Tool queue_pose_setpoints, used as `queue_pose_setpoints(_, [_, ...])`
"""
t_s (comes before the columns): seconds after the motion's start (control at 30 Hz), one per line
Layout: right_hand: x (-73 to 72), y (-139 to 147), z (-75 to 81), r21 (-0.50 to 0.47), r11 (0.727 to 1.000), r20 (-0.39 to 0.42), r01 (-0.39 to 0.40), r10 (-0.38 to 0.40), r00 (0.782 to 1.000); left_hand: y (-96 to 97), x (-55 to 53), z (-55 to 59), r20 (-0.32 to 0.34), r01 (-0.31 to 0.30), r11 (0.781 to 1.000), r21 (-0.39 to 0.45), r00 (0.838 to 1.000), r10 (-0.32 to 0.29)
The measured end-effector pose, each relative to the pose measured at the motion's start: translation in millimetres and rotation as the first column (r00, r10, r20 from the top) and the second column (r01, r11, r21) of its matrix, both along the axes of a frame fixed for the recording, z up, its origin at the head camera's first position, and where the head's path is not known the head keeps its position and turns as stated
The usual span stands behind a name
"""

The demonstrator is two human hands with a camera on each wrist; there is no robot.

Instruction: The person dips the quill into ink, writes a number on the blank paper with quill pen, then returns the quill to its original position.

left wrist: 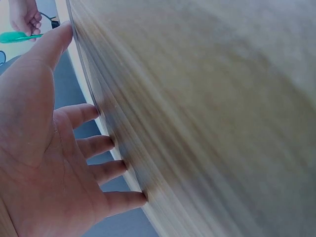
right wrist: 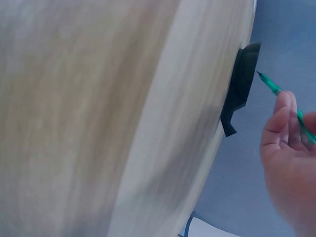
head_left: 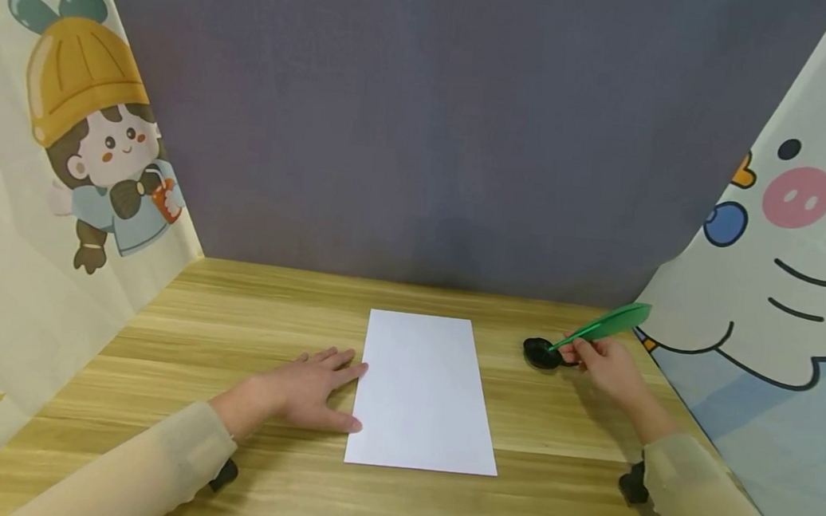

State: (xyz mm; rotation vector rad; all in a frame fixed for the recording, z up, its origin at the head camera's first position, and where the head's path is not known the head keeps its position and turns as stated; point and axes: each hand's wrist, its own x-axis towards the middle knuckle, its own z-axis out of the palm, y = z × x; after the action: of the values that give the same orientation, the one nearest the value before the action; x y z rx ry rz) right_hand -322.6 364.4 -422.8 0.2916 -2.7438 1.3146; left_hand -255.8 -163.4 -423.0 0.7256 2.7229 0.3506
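Observation:
My right hand (head_left: 608,366) pinches a green feather quill pen (head_left: 606,323) by its shaft. In the right wrist view the dark tip of the pen (right wrist: 269,84) points at a small black dish (right wrist: 243,76) with a handle, slightly apart from it. The head view shows that black dish (head_left: 541,353) on the table beside the right hand. My left hand (head_left: 310,387) lies palm down with fingers spread, its thumb and index fingertip at the left edge of a blank white sheet of paper (head_left: 423,395). The left wrist view shows the fingers straight against the tabletop.
The wood-grain table (head_left: 280,305) ends at a dark grey backdrop (head_left: 422,131). Cartoon-printed curtains (head_left: 13,222) flank it left and right. A black wrist device (head_left: 633,483) sits under the right sleeve, another (head_left: 223,475) under the left.

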Motion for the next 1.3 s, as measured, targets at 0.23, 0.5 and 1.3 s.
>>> queue_pose_setpoints(0.23, [5.6, -10, 7.5, -0.116, 0.993, -0.013, -0.003, 0.001, 1.0, -0.2, 0.1, 0.2, -0.002, 0.002, 1.0, -0.002, 1.0, -0.002])
queue_pose_setpoints(0.5, [6.2, -40, 10.8, -0.142, 0.989, 0.04, -0.026, 0.032, 0.999, -1.5, 1.4, 0.1, 0.011, 0.017, 1.0, 0.012, 1.0, -0.017])
queue_pose_setpoints(1.3, [-19.8, -133, -0.2, -0.228, 0.971, 0.052, -0.065, 0.079, 0.996, -4.8, 2.2, -1.4, -0.003, 0.015, 0.999, 0.029, 1.0, -0.015])
